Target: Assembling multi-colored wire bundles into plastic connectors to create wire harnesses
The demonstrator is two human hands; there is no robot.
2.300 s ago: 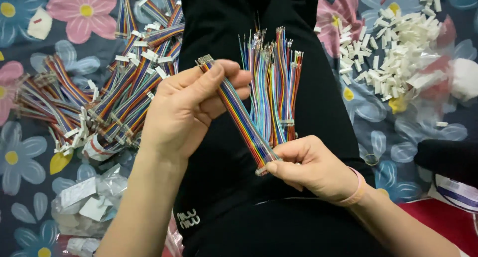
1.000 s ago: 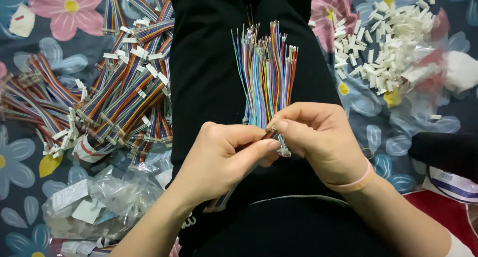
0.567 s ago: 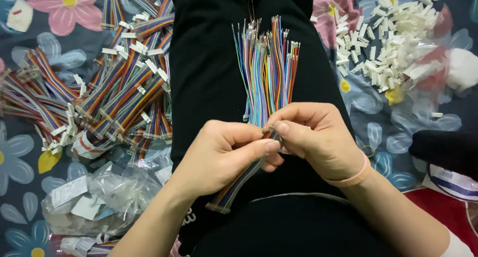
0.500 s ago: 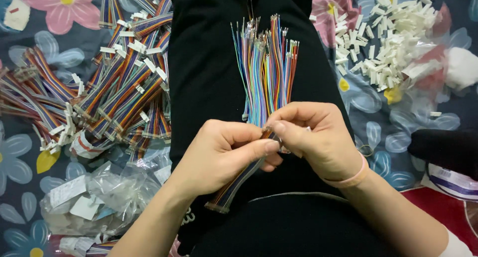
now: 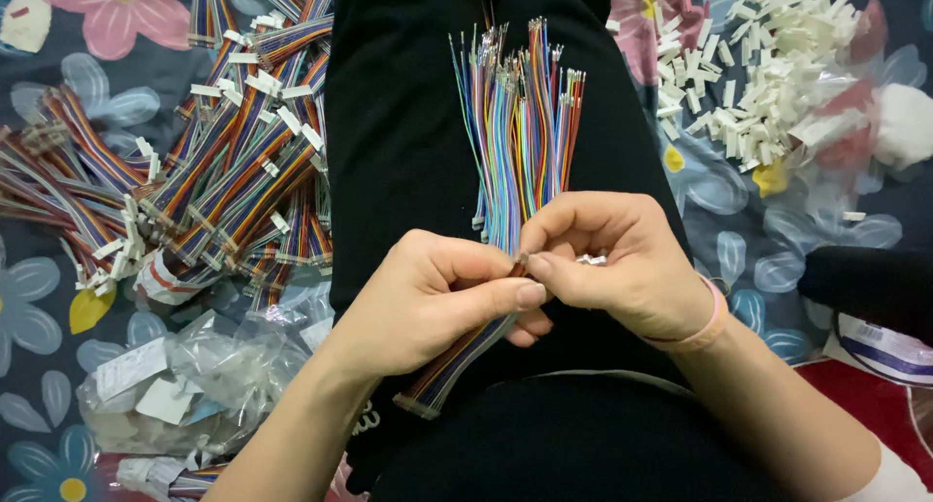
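Thumbs and forefingers of left hand (image 5: 437, 293) and right hand (image 5: 622, 259) pinch ribbon cable (image 5: 457, 361) end.

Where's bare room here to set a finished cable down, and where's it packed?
Free: black lap between the finished cable pile and the loose wire bundle; floral cloth below that pile, left of the plastic bags. Crowded: white connector heap upper right; both hands, left hand and right hand, meet at centre.
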